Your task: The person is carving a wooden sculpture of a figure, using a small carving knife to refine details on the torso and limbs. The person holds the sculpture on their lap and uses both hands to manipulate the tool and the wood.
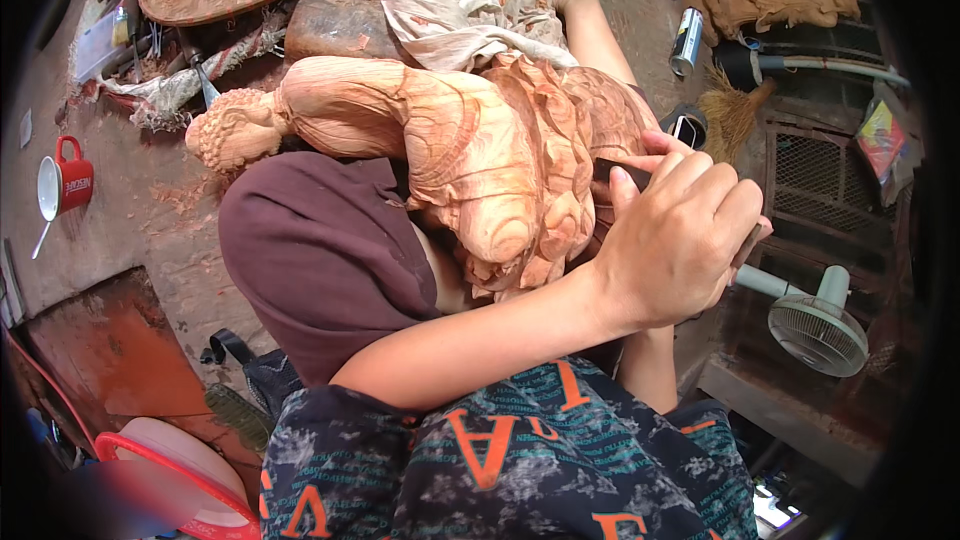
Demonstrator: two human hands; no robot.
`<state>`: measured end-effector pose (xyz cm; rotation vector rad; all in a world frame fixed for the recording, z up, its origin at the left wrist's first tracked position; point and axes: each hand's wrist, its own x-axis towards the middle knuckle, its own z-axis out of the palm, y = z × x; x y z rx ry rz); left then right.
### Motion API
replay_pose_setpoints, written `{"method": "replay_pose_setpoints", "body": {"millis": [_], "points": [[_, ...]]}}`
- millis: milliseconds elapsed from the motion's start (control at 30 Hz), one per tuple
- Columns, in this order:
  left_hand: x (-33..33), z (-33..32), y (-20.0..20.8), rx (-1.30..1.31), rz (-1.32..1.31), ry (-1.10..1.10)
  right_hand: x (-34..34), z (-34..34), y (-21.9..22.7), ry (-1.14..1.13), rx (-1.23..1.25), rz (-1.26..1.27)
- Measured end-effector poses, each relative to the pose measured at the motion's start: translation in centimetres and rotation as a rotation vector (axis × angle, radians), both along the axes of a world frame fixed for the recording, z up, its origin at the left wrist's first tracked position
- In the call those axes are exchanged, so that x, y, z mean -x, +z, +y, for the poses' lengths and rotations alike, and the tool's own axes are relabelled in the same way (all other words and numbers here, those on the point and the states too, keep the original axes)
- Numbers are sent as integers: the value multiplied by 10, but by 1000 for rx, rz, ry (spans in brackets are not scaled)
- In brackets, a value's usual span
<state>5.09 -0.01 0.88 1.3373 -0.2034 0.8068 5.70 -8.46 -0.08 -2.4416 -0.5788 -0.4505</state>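
A carved wooden figure (470, 155) lies sideways across my lap. Its curly-haired head (235, 130) points left, and deep folds run down its body. My left hand (680, 230) reaches across from the left, fingers curled round a slim carving tool (748, 244). The tool's dark blade end meets the carved folds on the figure's right part. Behind the left hand, my right hand is mostly hidden; its forearm (652, 370) rises from below. The few fingertips that show there appear closed on the same tool.
A round tray (240, 5) with wood shavings and tools is at the far left. A cloth (480, 15) lies behind the figure, beside a wooden block (340, 28). Leftward is a red mug (70, 178); rightward are a fan (822, 330), a spray can (686, 42) and another carving (780, 0).
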Motion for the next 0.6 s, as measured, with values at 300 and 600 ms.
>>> {"method": "replay_pose_setpoints", "body": {"millis": [300, 600], "points": [[-1, 7, 3, 55, 2, -15, 2, 1, 2, -45, 48, 23], [-13, 7, 1, 10, 40, -35, -5, 5, -4, -33, 34, 35]]}}
